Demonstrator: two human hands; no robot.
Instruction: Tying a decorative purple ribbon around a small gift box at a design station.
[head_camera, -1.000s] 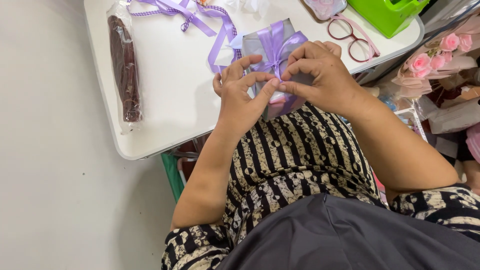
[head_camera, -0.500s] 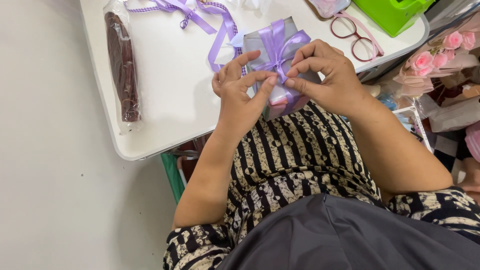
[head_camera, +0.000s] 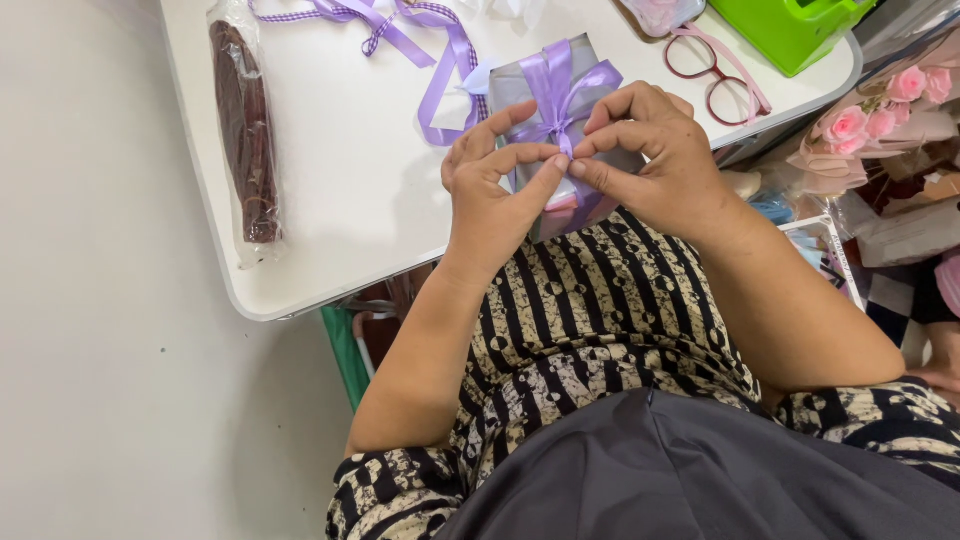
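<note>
Small grey wrapped gift box (head_camera: 520, 85) bound with shiny lilac satin ribbon (head_camera: 553, 75), at the near edge of the white rounded table (head_camera: 340, 200), long axis running from the body toward the far side, slightly tilted rightward. Left hand (head_camera: 490, 195) and right hand (head_camera: 655, 165), 2 in all, meeting over the box's near half, fingers narrowly pinched on the ribbon at its knot, thumb tips almost touching. Near end of box hidden behind both hands; knot itself hard to make out. Left of box, a long brown bundle in clear plastic wrap (head_camera: 245, 130). Behind, loose purple gingham ribbon (head_camera: 400, 20), cut off at the top. Right, red-framed glasses (head_camera: 715, 75) and green plastic container (head_camera: 795, 30), partly out of frame.
</note>
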